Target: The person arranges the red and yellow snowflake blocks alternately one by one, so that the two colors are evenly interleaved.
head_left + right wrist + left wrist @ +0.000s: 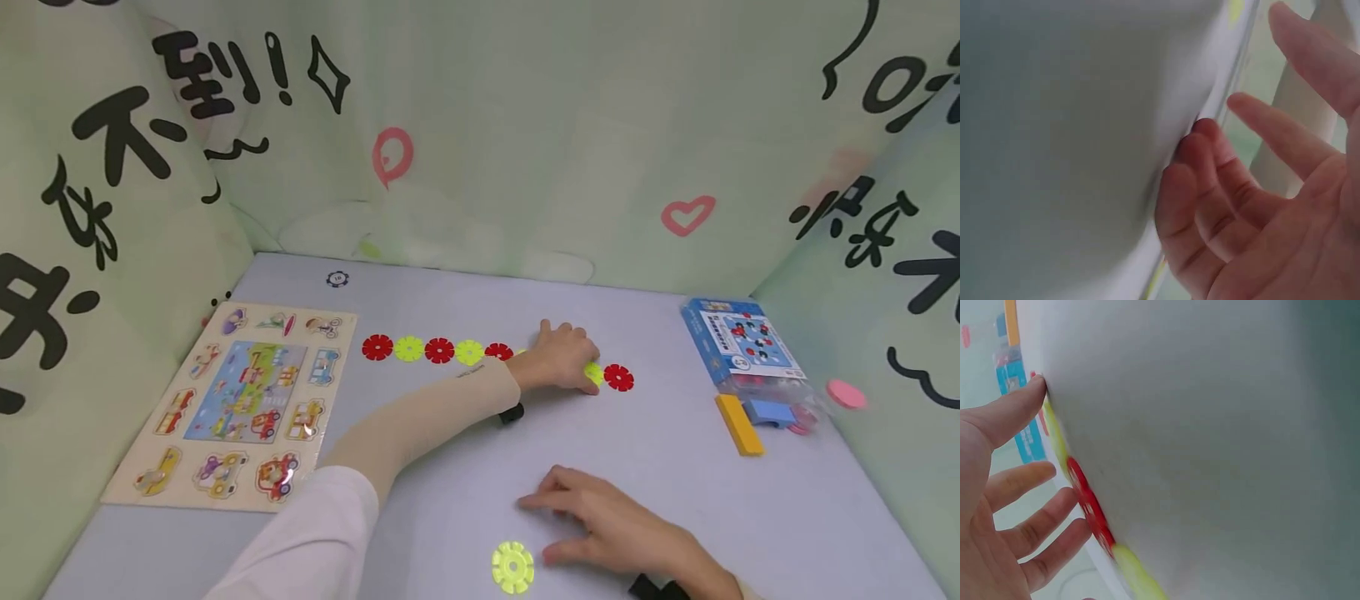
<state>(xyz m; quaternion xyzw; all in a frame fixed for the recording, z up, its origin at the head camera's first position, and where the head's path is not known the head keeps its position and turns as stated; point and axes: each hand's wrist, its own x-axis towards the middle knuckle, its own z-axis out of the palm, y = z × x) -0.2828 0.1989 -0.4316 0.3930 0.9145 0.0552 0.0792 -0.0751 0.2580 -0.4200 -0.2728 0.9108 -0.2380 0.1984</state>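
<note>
Red and yellow-green notched plastic discs lie alternating in a row across the middle of the table, from a red disc point(377, 347) at the left to a red disc point(618, 377) at the right. My left hand point(558, 358) is over the right part of the row, fingers spread, hiding some discs. Its thumb touches the table beside a yellow-green disc point(594, 373); in the left wrist view the fingertips are right at a red disc point(1090, 506). Nearer the front, my right hand point(600, 521) rests loosely bent and holds nothing, just right of a single yellow-green disc point(513, 567).
On the left lies a wooden picture puzzle board point(337, 408). At the right are a blue box point(750, 342), a yellow block point(739, 425), a blue arched block point(768, 413) and a pink round piece point(846, 393). Printed pale green cloth point(510, 208) encloses the back and sides.
</note>
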